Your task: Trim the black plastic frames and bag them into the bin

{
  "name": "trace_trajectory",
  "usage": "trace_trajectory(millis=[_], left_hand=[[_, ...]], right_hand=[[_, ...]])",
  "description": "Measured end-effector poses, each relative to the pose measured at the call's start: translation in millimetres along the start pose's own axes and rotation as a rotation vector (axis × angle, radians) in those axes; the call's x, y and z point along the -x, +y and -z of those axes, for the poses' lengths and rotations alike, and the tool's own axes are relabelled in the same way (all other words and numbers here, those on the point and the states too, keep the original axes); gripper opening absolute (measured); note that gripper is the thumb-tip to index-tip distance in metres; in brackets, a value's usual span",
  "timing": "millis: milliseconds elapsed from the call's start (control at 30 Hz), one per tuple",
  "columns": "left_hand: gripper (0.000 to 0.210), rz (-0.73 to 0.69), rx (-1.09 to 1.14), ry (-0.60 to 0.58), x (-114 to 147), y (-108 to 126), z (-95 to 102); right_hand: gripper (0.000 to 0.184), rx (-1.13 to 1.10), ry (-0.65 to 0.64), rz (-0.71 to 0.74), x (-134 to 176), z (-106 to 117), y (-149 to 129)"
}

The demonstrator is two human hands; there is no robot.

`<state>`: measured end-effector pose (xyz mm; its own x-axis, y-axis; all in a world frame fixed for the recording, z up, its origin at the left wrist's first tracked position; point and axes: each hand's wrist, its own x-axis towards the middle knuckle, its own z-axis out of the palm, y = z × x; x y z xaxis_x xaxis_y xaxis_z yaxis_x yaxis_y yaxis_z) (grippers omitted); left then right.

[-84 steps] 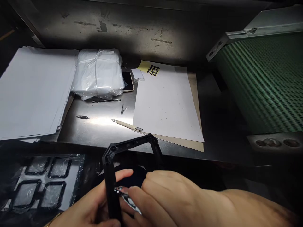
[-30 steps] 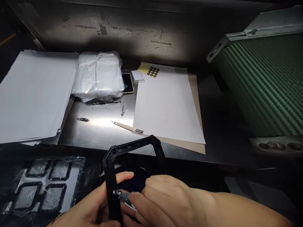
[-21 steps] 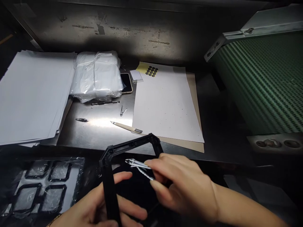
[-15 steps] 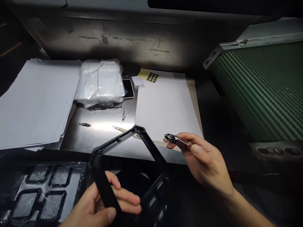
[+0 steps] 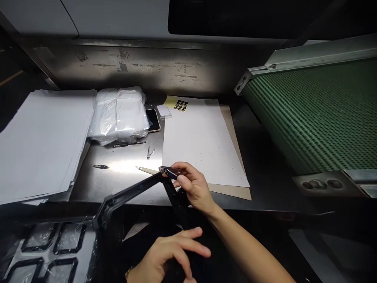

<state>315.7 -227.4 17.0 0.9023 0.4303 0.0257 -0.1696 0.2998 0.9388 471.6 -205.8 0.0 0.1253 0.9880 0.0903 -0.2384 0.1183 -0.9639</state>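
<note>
A nail clipper (image 5: 171, 173) is pinched between the thumb and fingers of my right hand (image 5: 196, 188), its jaws at the top corner of a black angular plastic frame (image 5: 134, 189). The frame is tilted over the front edge of the table, its lower part lost in the dark. Lower down, my left hand (image 5: 171, 253) has its fingers apart and partly bent, in front of the frame's dark lower side. Whether that hand touches the frame is hard to see. Behind the clipper a pointed craft knife (image 5: 145, 170) lies on the metal table.
White paper sheets (image 5: 200, 145) lie over brown card (image 5: 232, 192). Left are a paper stack (image 5: 44, 141), a plastic-wrapped bundle (image 5: 118, 114), a phone (image 5: 153, 120), a pen (image 5: 129, 144) and another nail clipper (image 5: 149, 152). Bagged black frames (image 5: 69, 237) lie lower left; a green conveyor belt (image 5: 318, 114) stands right.
My right hand has moved left with the nail clipper to the frame's corner. My left hand has shifted right, its fingers no longer wrapped around the frame. The view has tilted up slightly.
</note>
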Motion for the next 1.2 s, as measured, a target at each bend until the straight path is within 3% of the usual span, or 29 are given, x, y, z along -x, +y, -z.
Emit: trace_trajectory(millis=[100,233,267,367,467,533,667,767,833,900,1000,1133,1200], left_hand=[[0.016,0.144,0.226,-0.071,3,0,5.6],[0.021,0.33,0.645,0.104,17,-10,29.3],[0.033,0.356,0.687,0.121,21,-9,38.2],[0.075,0.427,0.758,0.104,28,11,63.5],[0.064,0.424,0.737,-0.011,33,41,74.4],[0.05,0.384,0.687,-0.037,38,54,71.6],[0.043,0.387,0.462,0.189,46,57,52.8],[0.054,0.429,0.377,0.318,50,52,37.5],[0.054,0.415,0.452,0.291,52,50,29.5],[0.049,0.396,0.527,0.249,54,50,23.7],[0.048,0.415,0.518,0.288,55,52,18.3],[0.047,0.388,0.606,0.317,55,52,14.7],[0.046,0.381,0.624,0.285,55,52,13.8]], right_hand=[[0.022,-0.001,-0.135,0.01,-4,-3,-5],[0.023,0.061,-0.223,0.016,-3,-10,-9],[0.023,0.093,-0.249,0.023,-3,-12,-10],[0.02,0.238,-0.346,0.1,-7,-16,-13],[0.021,0.379,-0.406,0.228,-14,-17,-16],[0.021,0.43,-0.374,0.297,-17,-15,-23],[0.022,0.479,-0.248,0.328,-11,-14,-46],[0.026,0.581,-0.43,0.331,4,-19,-61],[0.025,0.666,-0.546,0.352,15,-25,-66],[0.02,0.745,-0.574,0.356,24,-32,-68],[0.017,0.865,-0.517,0.331,36,-43,-69],[0.016,1.015,-0.331,0.276,43,-54,-70],[0.015,1.006,-0.356,0.355,42,-54,-69]])
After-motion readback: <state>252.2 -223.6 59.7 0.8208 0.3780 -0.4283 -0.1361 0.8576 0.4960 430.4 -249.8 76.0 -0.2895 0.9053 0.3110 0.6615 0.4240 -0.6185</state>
